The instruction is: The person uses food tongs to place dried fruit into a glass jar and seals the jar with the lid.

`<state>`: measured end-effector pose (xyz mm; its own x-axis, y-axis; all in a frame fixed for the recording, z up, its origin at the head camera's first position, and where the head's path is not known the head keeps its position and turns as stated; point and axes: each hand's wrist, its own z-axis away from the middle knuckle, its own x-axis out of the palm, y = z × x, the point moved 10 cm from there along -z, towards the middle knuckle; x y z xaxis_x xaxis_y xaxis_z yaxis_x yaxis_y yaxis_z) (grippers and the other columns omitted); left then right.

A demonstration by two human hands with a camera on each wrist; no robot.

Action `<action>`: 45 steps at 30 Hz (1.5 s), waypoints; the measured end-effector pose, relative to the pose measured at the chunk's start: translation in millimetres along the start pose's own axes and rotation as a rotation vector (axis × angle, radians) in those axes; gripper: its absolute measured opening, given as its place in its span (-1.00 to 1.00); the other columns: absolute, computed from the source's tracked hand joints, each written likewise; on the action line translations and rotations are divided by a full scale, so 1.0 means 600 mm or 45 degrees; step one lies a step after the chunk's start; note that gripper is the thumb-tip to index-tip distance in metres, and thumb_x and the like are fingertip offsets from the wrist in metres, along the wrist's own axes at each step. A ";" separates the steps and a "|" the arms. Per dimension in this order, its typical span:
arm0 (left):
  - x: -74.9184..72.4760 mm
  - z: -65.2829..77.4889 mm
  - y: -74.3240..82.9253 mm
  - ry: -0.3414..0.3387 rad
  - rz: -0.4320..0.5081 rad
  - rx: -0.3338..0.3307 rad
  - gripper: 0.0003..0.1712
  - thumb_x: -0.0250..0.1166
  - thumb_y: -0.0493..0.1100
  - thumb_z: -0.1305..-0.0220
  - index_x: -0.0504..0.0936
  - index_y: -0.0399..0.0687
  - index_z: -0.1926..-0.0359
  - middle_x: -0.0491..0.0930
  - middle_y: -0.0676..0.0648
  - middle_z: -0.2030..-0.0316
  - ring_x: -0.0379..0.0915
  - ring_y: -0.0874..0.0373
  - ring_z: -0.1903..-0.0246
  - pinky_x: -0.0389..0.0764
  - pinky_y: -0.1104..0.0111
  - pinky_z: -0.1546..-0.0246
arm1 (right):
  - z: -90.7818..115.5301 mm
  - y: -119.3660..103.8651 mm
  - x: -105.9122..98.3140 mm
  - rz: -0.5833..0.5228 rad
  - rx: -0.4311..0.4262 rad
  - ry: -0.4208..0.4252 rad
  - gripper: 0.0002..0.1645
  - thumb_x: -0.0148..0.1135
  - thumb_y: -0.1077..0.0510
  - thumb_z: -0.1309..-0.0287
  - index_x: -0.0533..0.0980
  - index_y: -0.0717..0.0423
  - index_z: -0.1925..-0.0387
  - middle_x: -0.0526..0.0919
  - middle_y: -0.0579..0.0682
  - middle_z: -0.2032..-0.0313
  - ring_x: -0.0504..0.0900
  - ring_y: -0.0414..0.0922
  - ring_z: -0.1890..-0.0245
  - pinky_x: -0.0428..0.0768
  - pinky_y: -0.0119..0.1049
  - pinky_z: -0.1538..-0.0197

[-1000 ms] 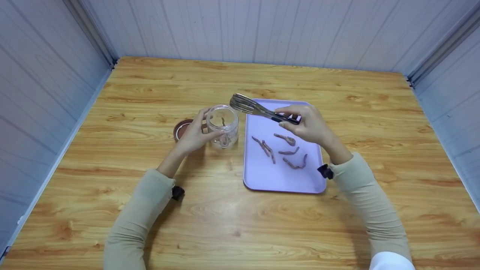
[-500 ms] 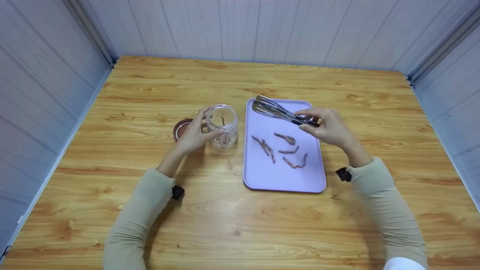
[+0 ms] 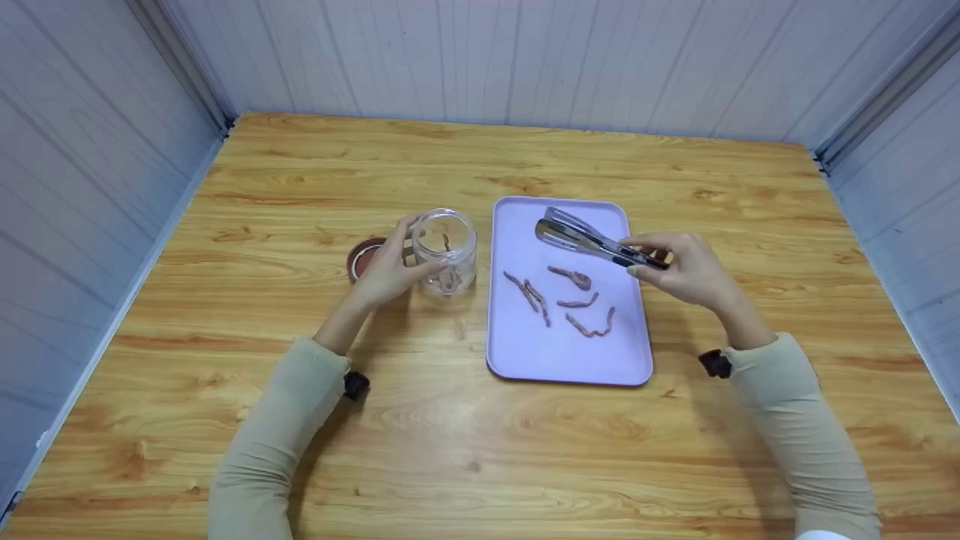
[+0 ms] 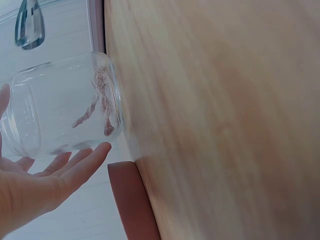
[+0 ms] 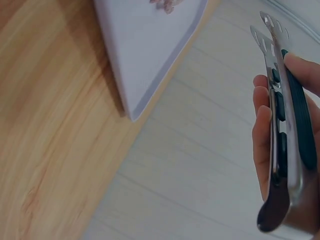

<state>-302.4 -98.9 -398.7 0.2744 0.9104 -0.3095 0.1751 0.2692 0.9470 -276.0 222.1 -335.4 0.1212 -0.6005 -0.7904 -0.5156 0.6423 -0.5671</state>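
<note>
My left hand (image 3: 390, 274) grips a clear jar (image 3: 463, 271) from its left side, thumb in front and fingers behind. The jar stands upright and lidless, with a few brown, root-like strips (image 4: 103, 95) at its bottom. In my right hand (image 3: 686, 270) are metal serving tongs (image 5: 295, 150) with slotted heads and dark grips, pinched between thumb and fingers. The heads of the tongs are slightly apart, with nothing between them, above the far part of a lilac tray (image 3: 555, 360). Several wrinkled brown strips (image 3: 577, 279) lie spread on the tray's middle.
A brown lid (image 3: 361, 259) lies on the wooden table (image 3: 420, 450) just left of the jar, partly behind my left hand. The tray is right of the jar, with a narrow gap between. White panel walls (image 3: 480, 60) border the table at the back and sides.
My right hand has carried the tongs rightward and a little nearer, from beside the jar's rim to above the tray. The tongs' heads have spread apart. My left hand and the jar stay put.
</note>
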 end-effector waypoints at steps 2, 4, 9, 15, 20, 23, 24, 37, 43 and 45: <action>-0.001 0.000 -0.001 0.001 -0.007 -0.004 -0.14 0.34 -0.08 -0.01 0.07 -0.02 -0.27 0.14 -0.27 -0.15 0.14 -0.23 -0.10 0.32 0.16 -0.03 | 0.008 0.010 0.000 0.017 0.008 -0.014 -0.63 0.28 0.19 0.02 0.54 0.13 0.09 0.60 0.00 0.41 0.46 -0.17 0.57 0.41 -0.41 0.66; -0.001 0.001 -0.002 0.002 -0.021 -0.010 -0.14 0.33 -0.07 -0.01 0.06 -0.02 -0.27 0.14 -0.28 -0.15 0.15 -0.22 -0.10 0.32 0.17 -0.04 | 0.016 0.019 0.002 0.023 0.022 -0.037 -0.62 0.27 0.19 0.02 0.54 0.13 0.08 0.59 -0.03 0.44 0.45 -0.18 0.58 0.40 -0.41 0.68; -0.003 0.001 -0.002 0.003 -0.049 -0.012 -0.12 0.34 -0.06 -0.01 0.04 -0.02 -0.28 0.14 -0.28 -0.16 0.15 -0.19 -0.11 0.29 0.18 -0.06 | 0.035 0.043 0.006 -0.012 0.077 -0.091 -0.61 0.27 0.24 0.03 0.53 0.12 0.07 0.56 -0.08 0.50 0.44 -0.16 0.59 0.41 -0.38 0.67; -0.002 0.001 0.000 -0.007 -0.039 0.002 -0.12 0.33 -0.05 -0.01 0.04 -0.03 -0.28 0.14 -0.24 -0.16 0.14 -0.20 -0.11 0.29 0.19 -0.06 | 0.058 0.071 0.009 -0.056 0.135 -0.132 -0.63 0.27 0.31 0.08 0.54 0.20 0.12 0.55 -0.04 0.52 0.43 -0.13 0.59 0.41 -0.39 0.64; -0.001 0.003 0.002 -0.008 -0.034 -0.005 -0.13 0.33 -0.07 -0.02 0.04 -0.04 -0.28 0.12 -0.25 -0.17 0.15 -0.20 -0.11 0.31 0.21 -0.05 | 0.075 0.091 0.012 -0.083 0.183 -0.152 -0.61 0.25 0.36 0.09 0.53 0.22 0.11 0.55 -0.01 0.52 0.43 -0.12 0.57 0.42 -0.39 0.60; 0.000 0.006 0.011 -0.017 -0.018 -0.013 -0.13 0.32 -0.12 -0.03 0.03 -0.09 -0.28 0.11 -0.27 -0.17 0.13 -0.22 -0.11 0.30 0.19 -0.05 | 0.083 0.099 0.014 -0.088 0.208 -0.157 -0.62 0.23 0.37 0.09 0.53 0.21 0.12 0.55 -0.02 0.51 0.44 -0.11 0.56 0.44 -0.38 0.59; 0.001 0.008 0.016 -0.021 -0.013 -0.016 -0.13 0.31 -0.14 -0.04 0.02 -0.12 -0.28 0.11 -0.28 -0.17 0.13 -0.23 -0.11 0.30 0.18 -0.06 | 0.085 0.100 0.015 -0.094 0.211 -0.158 -0.62 0.23 0.37 0.09 0.53 0.22 0.12 0.55 -0.02 0.51 0.44 -0.11 0.56 0.44 -0.38 0.58; 0.005 0.021 0.049 -0.032 -0.039 -0.050 -0.18 0.27 -0.25 -0.08 0.00 -0.25 -0.27 0.09 -0.32 -0.18 0.11 -0.24 -0.12 0.25 0.14 -0.09 | 0.085 0.043 0.010 -0.089 0.152 -0.144 -0.64 0.19 0.48 0.14 0.52 0.37 0.17 0.55 0.16 0.53 0.44 -0.08 0.57 0.43 -0.42 0.57; 0.004 0.020 0.048 -0.037 -0.033 -0.034 -0.17 0.27 -0.25 -0.08 -0.01 -0.22 -0.28 0.10 -0.33 -0.17 0.12 -0.25 -0.11 0.28 0.12 -0.06 | 0.088 0.072 0.019 -0.083 0.161 -0.144 -0.60 0.19 0.48 0.16 0.53 0.33 0.15 0.56 0.10 0.52 0.43 -0.11 0.59 0.44 -0.42 0.59; 0.005 0.018 0.046 -0.045 -0.022 -0.014 -0.16 0.27 -0.25 -0.07 -0.01 -0.22 -0.28 0.10 -0.33 -0.16 0.12 -0.27 -0.10 0.29 0.09 -0.05 | 0.089 0.089 0.023 -0.085 0.176 -0.140 -0.61 0.20 0.45 0.13 0.54 0.28 0.14 0.56 0.05 0.53 0.44 -0.14 0.59 0.44 -0.42 0.59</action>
<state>-286.4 -92.3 -374.3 0.3045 0.8939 -0.3288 0.1697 0.2888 0.9422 -256.6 273.7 -389.0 0.2472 -0.5933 -0.7661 -0.3826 0.6666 -0.6397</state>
